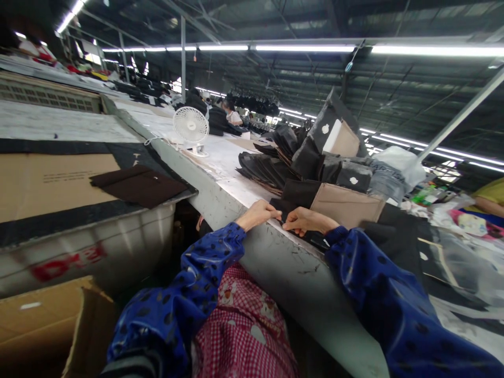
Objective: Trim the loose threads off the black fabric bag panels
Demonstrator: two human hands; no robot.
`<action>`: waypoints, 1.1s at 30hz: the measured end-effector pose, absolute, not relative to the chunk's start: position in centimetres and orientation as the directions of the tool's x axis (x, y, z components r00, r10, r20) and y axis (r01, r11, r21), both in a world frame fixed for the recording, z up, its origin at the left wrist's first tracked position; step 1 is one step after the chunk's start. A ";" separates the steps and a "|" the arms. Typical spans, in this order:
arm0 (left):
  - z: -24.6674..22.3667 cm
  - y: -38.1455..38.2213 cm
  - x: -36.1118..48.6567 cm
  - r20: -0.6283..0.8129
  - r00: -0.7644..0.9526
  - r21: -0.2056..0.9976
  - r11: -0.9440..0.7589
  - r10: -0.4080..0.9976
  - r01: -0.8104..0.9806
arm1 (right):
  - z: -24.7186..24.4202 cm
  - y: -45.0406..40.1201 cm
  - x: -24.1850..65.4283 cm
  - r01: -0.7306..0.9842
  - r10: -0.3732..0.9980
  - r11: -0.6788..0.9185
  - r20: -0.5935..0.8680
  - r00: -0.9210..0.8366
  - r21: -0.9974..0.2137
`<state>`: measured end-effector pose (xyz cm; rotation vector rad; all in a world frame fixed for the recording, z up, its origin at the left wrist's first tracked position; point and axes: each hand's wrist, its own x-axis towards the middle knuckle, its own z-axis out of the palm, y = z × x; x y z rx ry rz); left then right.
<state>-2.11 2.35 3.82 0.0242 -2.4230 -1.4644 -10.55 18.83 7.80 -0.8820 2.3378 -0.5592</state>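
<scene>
At the table's front edge, my left hand (259, 214) pinches the near end of a black fabric piece (284, 206) between thumb and fingers. Just to its right, my right hand (309, 219) is also closed in a pinch on the same dark fabric. The exact bit between the fingertips is small and partly hidden. Beyond my right hand lies a tan fabric panel (346, 202) with black borders. Behind it rises a heap of dark cut pieces (271, 170), some with white tags.
A small white fan (191, 126) stands on the table (230, 184). On the left, a pale bin (129, 236) carries cardboard and brown fabric pieces (139, 185). An open cardboard box (43, 325) sits below it. Plastic bags (397, 165) and a co-worker's arm (488, 203) are at right.
</scene>
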 end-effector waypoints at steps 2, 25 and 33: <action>3.7 2.1 -2.2 0.279 -0.951 0.864 0.468 -0.137 0.186 | 8.0 18.8 -10.5 -0.450 -0.695 0.698 -0.373 -0.615 -0.557; 4.3 3.8 -3.8 0.124 -0.970 0.644 0.760 -0.210 -0.082 | 8.1 18.1 -9.9 -0.475 -0.668 0.733 -0.379 -0.641 -0.487; 3.1 0.8 -2.9 0.332 -0.922 0.724 0.681 -0.198 0.114 | 8.5 17.9 -9.1 -0.509 -0.661 0.739 -0.335 -0.671 -0.441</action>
